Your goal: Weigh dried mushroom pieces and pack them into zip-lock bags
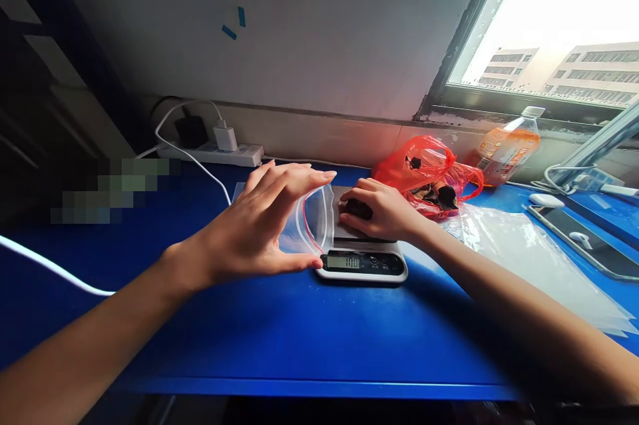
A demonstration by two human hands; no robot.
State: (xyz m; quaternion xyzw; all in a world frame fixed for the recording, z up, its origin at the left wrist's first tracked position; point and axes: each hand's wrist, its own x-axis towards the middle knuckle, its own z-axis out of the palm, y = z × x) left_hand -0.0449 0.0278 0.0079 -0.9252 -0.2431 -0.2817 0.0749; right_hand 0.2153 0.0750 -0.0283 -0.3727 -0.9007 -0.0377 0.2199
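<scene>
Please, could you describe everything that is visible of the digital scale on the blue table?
The digital scale lies flat on the blue table, display toward the wearer. Its body is white with rounded corners; a black front panel carries a lit grey display, seemingly reading 10.0. Behind is a flat, grey, metal-looking plate, partly hidden by the right hand gripping a dark lump. The left hand has its thumb at the panel's left end; contact is unclear.

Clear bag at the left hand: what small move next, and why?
Probably ease the dark piece left into the clear bag: its mouth appears spread open by the left hand, facing the right hand, which curls around the piece at the scale.
</scene>
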